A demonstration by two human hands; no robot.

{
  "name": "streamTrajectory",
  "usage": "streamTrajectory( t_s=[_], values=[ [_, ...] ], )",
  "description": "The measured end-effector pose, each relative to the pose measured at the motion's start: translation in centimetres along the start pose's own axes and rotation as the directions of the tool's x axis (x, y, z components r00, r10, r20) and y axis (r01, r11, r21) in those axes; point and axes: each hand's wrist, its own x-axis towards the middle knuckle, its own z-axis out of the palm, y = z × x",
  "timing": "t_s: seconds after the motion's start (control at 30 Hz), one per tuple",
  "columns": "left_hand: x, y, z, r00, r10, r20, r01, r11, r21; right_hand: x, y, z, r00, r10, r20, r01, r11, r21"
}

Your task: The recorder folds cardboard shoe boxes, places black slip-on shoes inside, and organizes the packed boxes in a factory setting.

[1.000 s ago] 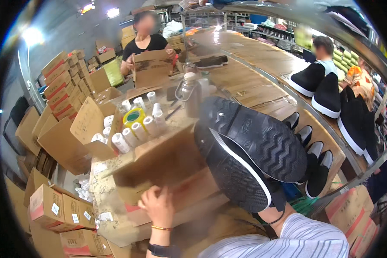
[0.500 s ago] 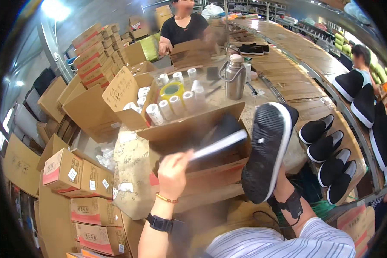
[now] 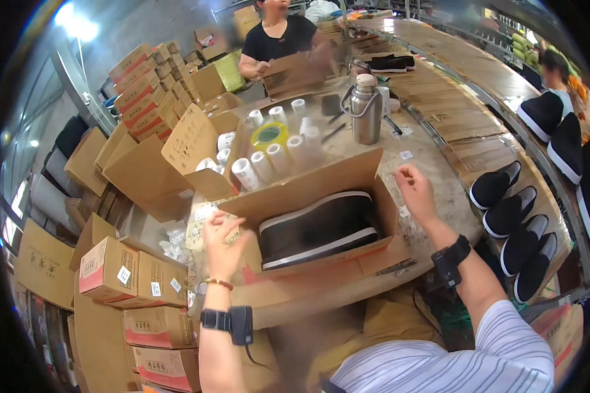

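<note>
Head view: a person stands at a round desk (image 3: 432,177) and looks down over an open cardboard shoebox (image 3: 321,216).
Shoebox: at the centre of the desk, lid flaps up, its front flap folded down toward the person.
Shoes: a black pair with white sole edges (image 3: 318,229) lies on its side inside the shoebox.
Left hand (image 3: 223,239): at the shoebox's 9 o'clock corner, fingers spread and released, blurred; whether it touches the cardboard I cannot tell.
Right hand (image 3: 414,190): raised at the shoebox's 3 o'clock edge, fingers loosely curled, holding nothing.
Wrists: each carries a black strapped device; the left also a bead bracelet.
Tape rolls (image 3: 269,157): a row of white rolls and one yellow roll at 12 o'clock from the shoebox.
Steel flask (image 3: 366,108): upright, at 1 o'clock, beyond the rolls.
Co-worker (image 3: 278,39): across the desk at 12 o'clock, in a black top, handling another brown box (image 3: 295,72).
Slip-on shoes (image 3: 511,229): black pairs lined up on the conveyor at 3 o'clock.
Stacked cartons (image 3: 131,288): piled on the floor at 8 o'clock.
</note>
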Motion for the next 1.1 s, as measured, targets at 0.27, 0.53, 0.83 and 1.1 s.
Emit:
streamTrajectory(
  t_s=[0.27,0.53,0.83,1.1],
  values=[
    [-0.5,0.0,6.3,0.978,-0.124,0.166,0.154,0.971,-0.185,-3.4,4.3,5.0,0.987,0.081,0.138,-0.046,0.969,-0.244],
    [-2.4,-4.4,1.4,0.941,0.134,0.312,-0.083,0.982,-0.172,3.2,0.1,-0.1,0.974,0.051,0.222,-0.067,0.996,0.062],
    [0.6,6.2,2.9,0.725,0.006,0.689,-0.359,0.857,0.370,0.0,-2.2,2.5,0.519,-0.002,0.855,0.587,0.728,-0.355],
    [-1.8,5.2,3.2,0.792,0.110,0.601,-0.397,0.841,0.369,-1.9,-2.0,2.4,0.664,-0.193,0.722,0.594,0.724,-0.352]
  ],
)
